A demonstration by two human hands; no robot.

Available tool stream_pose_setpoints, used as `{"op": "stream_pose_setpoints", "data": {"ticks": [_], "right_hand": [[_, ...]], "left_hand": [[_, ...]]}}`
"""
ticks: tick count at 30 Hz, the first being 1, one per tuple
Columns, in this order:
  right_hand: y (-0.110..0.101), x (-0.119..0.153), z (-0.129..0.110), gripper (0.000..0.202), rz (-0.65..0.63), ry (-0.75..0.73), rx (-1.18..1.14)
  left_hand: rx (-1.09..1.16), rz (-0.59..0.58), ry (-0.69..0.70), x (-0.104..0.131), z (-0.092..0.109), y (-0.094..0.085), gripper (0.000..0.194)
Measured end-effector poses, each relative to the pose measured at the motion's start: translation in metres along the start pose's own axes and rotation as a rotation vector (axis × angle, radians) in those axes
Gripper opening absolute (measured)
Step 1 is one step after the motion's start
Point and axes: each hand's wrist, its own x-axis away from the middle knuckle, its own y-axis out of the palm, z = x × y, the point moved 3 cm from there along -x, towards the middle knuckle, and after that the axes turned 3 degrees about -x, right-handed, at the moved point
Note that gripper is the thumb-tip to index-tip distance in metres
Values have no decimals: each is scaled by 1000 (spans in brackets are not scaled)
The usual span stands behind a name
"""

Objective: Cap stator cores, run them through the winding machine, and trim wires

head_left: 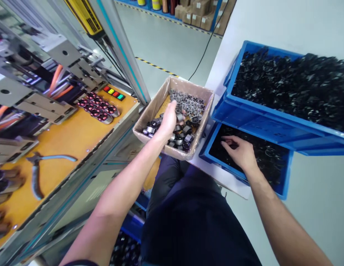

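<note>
My left hand (pixel 169 119) reaches into a film-lined carton (pixel 144 127). Its fingers are closed round a metal motor core (pixel 178 107), partly hidden by the hand. Beneath and beside that hand lie loose metal cores with black parts (pixel 185 138), some tilted. Neat rows of bare ring-shaped cores (pixel 190 105) fill the carton's far side. My right hand (pixel 240 152) is over the lower blue bin (pixel 287 177), among dark plastic parts (pixel 267 162). Its thumb and fingers are curled towards each other; anything between them is lost against the black parts.
An upper blue bin (pixel 272 114) heaped with black plastic pieces overhangs the lower one on the white table (pixel 272 22). To the left, a machine with an orange worktop (pixel 86 147) carries cutting pliers (pixel 37 159), copper-wound cores (pixel 98 107) and coloured buttons (pixel 113 93). A metal post (pixel 124 51) rises near the carton.
</note>
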Motion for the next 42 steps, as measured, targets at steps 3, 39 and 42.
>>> {"op": "stream_pose_setpoints", "data": {"ticks": [3,39,42], "right_hand": [[1,0,-2,41,7,-32,-43],[14,8,-143,21,87,-529,-179],[16,12,-145,20,77,-486,-245]], "left_hand": [[134,-44,-80,18,7,-2,43],[118,-585,21,78,-36,32,53],[53,-617,69,81,-31,30,62]]}}
